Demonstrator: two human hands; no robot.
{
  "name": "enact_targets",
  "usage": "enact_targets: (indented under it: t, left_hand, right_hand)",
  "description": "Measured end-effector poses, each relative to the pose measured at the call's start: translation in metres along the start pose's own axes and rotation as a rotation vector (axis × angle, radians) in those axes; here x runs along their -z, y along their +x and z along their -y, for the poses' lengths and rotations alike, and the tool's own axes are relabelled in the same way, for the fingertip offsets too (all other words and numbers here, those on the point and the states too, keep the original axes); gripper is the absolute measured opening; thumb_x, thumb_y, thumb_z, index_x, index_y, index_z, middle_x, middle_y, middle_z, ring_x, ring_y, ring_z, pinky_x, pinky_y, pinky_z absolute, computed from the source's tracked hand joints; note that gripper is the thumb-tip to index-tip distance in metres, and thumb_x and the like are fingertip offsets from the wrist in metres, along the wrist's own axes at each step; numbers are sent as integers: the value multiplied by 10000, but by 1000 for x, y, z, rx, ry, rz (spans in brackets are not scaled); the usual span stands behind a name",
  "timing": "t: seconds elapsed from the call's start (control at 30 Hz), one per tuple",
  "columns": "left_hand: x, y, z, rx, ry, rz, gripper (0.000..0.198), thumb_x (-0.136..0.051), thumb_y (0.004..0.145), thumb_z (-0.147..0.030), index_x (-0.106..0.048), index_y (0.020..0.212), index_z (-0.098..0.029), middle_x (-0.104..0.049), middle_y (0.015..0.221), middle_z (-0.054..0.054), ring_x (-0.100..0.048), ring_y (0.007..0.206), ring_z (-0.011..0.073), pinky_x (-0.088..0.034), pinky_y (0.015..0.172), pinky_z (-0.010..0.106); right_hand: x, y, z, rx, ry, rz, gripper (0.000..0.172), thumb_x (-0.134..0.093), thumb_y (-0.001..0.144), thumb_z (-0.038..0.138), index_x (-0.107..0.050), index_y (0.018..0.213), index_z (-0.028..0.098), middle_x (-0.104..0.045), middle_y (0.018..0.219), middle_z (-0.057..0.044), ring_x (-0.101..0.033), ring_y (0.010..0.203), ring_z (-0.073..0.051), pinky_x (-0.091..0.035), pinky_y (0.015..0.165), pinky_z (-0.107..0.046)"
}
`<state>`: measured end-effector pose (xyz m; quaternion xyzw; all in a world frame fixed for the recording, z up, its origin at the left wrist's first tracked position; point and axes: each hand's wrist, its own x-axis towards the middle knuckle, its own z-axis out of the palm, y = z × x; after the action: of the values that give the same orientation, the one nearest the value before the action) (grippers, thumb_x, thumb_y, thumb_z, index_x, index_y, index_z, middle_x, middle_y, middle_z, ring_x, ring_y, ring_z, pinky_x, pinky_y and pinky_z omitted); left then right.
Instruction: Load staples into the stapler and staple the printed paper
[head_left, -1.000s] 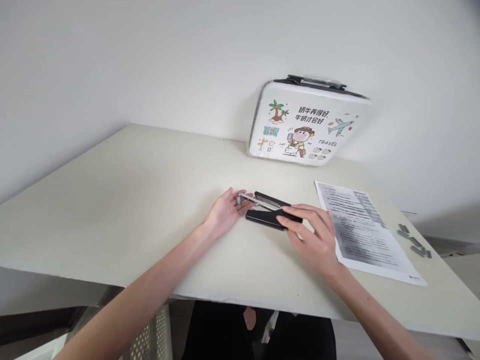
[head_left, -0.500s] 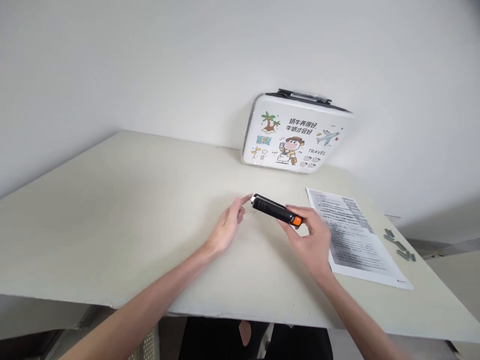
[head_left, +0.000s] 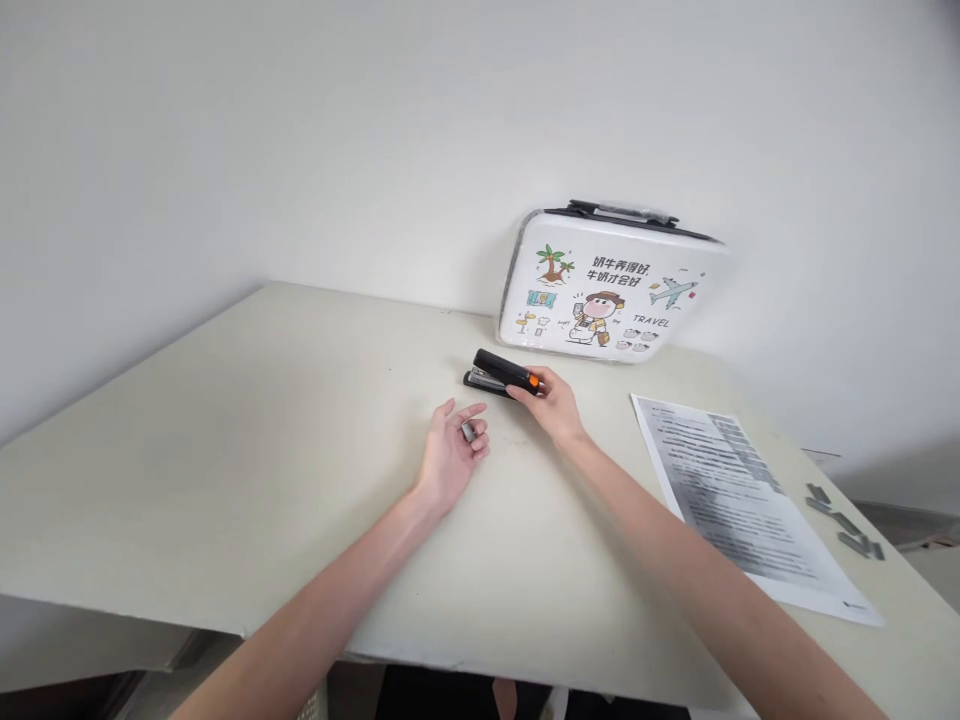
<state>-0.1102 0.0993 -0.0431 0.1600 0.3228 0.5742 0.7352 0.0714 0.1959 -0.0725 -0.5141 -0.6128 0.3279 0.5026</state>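
Your right hand [head_left: 553, 402] is closing around the rear end of a black stapler [head_left: 495, 370], thumb and fingers pinching it at its orange plastic tab. The stapler is a long, narrow wedge, smooth and matte, with a glint of bare metal along its lower jaw; it is sitting toward the far side of the table [head_left: 247, 420], just in front of the case; whether its base is lying fully flat cannot be told.

Your left hand [head_left: 452, 452] is lying palm up on the table, near the stapler but apart from it; its fingers are curling loosely around a staple block [head_left: 468, 432], a short, grey, metallic bar resting against the fingertips.

The table is showing a pale cream top, matte and smooth, with a straight front edge. The case [head_left: 611, 290] is leaning against the white wall [head_left: 300, 130]; it is a white, round-cornered box under glossy clear film, printed with cartoon pictures, with a black handle on top. To the right of your right forearm a printed sheet [head_left: 742, 490] is lying flat, thin white paper dense with grey text; beyond it, near the table's right edge, loose staple strips [head_left: 844, 520] are lying scattered, thin grey bars.
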Motion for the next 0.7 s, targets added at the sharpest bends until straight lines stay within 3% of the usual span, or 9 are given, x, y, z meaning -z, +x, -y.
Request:
enact_targets:
  t: [0.13, 0.27, 0.37, 0.43, 0.5, 0.57, 0.7]
  left_hand:
    - [2, 1, -3, 36, -50, -10, 375, -506, 1010, -420, -673, 1043, -85, -549, 759, 29, -498, 591, 132, -434, 588, 268]
    - [0, 1, -6, 49, -60, -32, 365, -496, 1023, -389, -690, 1042, -80, -612, 787, 72, -603, 678, 169, -499, 659, 282]
    - [-3, 1, -7, 59, -62, -38, 360, -477, 1039, -361, -696, 1029, -75, -698, 923, 149, -701, 843, 217, -543, 767, 300]
    - [-6, 0, -7, 57, -64, -33, 361, -468, 1043, -348, -703, 1028, -74, -725, 1012, 187, -727, 964, 251, -554, 879, 326]
    - [-10, -3, -5, 61, -50, 1, 375, -467, 1041, -345, -717, 1055, -67, -739, 1040, 201, -727, 1035, 276, -543, 972, 356]
    - [-15, -9, -2, 79, -10, 63, 393, -481, 1033, -356, -728, 1107, -59, -751, 1022, 191, -723, 1060, 298, -532, 1017, 390]
    - [-25, -22, 12, 138, 62, 146, 389, -514, 1017, -357, -722, 1194, -80, -757, 1008, 153, -720, 1060, 313, -539, 1018, 423]
  right_hand:
    - [-13, 32, -9, 24, -33, 120, 485, -773, 763, 521, -704, 1130, 211, -781, 1122, -85, -703, 987, -256, -551, 927, -416]
    - [-13, 35, -4, 58, -91, 128, 452, -797, 758, 449, -704, 1123, 200, -766, 1143, -95, -678, 1066, -281, -503, 1032, -476]
    - [-11, 11, 13, 198, -205, 4, 450, -756, 840, 422, -663, 1214, 191, -687, 1295, -147, -598, 1245, -313, -431, 1131, -527]
    - [-11, -17, 29, 350, -285, -64, 340, -649, 950, 392, -640, 1230, 199, -657, 1299, -155, -580, 1274, -300, -451, 1124, -518]
    - [-12, -46, 43, 422, -334, -6, 211, -631, 983, 381, -657, 1125, 228, -660, 1248, -133, -603, 1232, -289, -486, 1097, -508]
    - [-11, -70, 52, 430, -402, 60, 219, -712, 941, 416, -676, 1051, 231, -628, 1295, -153, -591, 1251, -321, -518, 1061, -526]
    - [2, -97, 59, 400, -550, 117, 106, -732, 940, 329, -697, 975, 235, -599, 1375, -160, -594, 1266, -353, -544, 1034, -561]
